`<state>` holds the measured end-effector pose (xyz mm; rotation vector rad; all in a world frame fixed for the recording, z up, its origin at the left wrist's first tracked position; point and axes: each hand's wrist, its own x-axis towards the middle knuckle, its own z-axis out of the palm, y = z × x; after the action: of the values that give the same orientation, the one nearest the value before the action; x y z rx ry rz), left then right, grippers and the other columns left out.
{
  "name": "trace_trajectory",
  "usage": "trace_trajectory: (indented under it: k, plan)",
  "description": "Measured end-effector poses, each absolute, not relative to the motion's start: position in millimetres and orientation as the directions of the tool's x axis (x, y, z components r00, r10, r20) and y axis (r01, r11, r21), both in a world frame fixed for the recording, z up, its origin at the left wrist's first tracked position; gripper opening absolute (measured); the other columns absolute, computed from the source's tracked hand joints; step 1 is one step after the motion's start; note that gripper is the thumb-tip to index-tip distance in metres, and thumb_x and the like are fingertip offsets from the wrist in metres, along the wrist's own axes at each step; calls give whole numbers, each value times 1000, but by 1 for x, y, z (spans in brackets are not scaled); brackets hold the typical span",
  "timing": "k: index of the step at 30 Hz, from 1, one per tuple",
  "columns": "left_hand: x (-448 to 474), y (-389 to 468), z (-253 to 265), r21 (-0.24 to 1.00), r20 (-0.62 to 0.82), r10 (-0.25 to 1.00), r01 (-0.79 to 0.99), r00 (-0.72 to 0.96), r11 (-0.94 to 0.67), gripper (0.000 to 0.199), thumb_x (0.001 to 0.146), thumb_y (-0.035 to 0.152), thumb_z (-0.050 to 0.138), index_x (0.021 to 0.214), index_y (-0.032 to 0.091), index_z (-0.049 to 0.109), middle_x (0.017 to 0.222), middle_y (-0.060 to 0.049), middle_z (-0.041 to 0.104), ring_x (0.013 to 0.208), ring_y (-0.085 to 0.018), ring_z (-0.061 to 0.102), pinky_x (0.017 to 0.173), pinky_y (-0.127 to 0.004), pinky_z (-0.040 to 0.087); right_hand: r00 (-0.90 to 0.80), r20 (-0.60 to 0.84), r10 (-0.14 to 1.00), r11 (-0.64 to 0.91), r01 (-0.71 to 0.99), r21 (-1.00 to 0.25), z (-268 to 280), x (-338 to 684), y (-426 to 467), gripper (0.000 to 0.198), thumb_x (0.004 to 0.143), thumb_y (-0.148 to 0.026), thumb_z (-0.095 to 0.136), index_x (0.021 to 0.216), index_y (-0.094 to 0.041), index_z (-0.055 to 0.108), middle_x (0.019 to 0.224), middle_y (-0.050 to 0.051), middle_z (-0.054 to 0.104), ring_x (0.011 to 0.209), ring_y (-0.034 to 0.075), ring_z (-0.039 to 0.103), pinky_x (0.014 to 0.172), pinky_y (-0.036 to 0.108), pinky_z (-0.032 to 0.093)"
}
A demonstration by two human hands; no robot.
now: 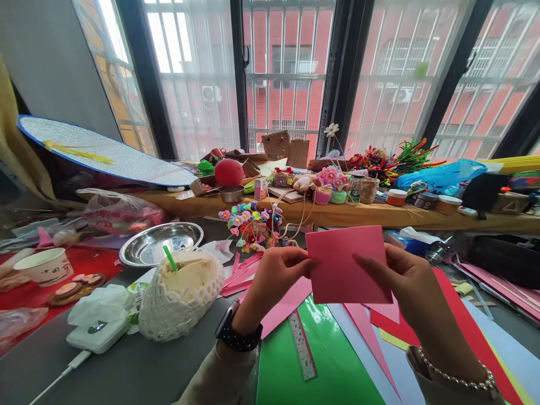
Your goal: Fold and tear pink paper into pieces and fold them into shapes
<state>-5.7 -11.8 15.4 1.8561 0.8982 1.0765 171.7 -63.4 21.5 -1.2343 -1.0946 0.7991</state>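
A pink rectangle of paper [337, 270] is held up in front of me, above the cluttered desk. My left hand [276, 275] pinches its left edge between thumb and fingers. On the other side, my right hand [405, 275] grips the right edge, thumb across the front and fingers behind. Below the paper lies a glossy green sheet [337, 365] with a patterned ruler [302, 346] on it. Pink paper strips [242, 275] and a long pink offcut [371, 343] spread around it. Red paper [451, 304] shows beyond my right wrist.
A coconut in white foam netting [181, 298] with a green straw stands left of my wrist. Near it are a steel plate [126, 253], a paper cup [46, 267] and a white charger [99, 337]. Pipe-cleaner flowers [251, 222] and a crowded wooden ledge [337, 216] lie behind.
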Motion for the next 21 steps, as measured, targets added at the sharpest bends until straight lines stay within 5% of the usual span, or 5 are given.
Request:
trace_trajectory:
  k: [10, 13, 16, 21]
  plan:
    - [-17, -8, 22, 885, 364, 868, 164, 339, -435, 25, 74, 34, 48, 66, 12, 56, 59, 0, 55, 55, -9, 51, 50, -19, 40, 263, 297, 918, 257, 178, -950, 15, 183, -56, 19, 65, -35, 61, 64, -17, 62, 53, -1, 57, 49, 9, 51, 47, 18, 42]
    - [-15, -9, 17, 902, 326, 847, 131, 420, -412, 25, 74, 34, 49, 86, 12, 51, 72, -3, 59, 63, -12, 54, 54, -22, 42, 261, 312, 914, 258, 224, -940, 11, 182, -54, 19, 66, -36, 60, 64, -17, 61, 49, -3, 52, 45, 7, 47, 42, 16, 38]
    - [-13, -11, 13, 895, 289, 823, 167, 490, -414, 46, 66, 30, 60, 104, 14, 42, 93, -9, 58, 79, -18, 56, 63, -27, 45, 273, 325, 905, 257, 256, -932, 10, 180, -52, 18, 67, -36, 59, 65, -18, 60, 46, -5, 48, 42, 6, 43, 41, 16, 36]
    - [-15, -9, 12, 878, 302, 824, 197, 480, -437, 40, 66, 25, 60, 102, 16, 45, 97, -9, 57, 82, -20, 56, 67, -29, 45, 140, 288, 947, 256, 212, -943, 11, 180, -49, 17, 63, -34, 63, 62, -18, 59, 48, -4, 51, 46, 8, 47, 44, 18, 38]
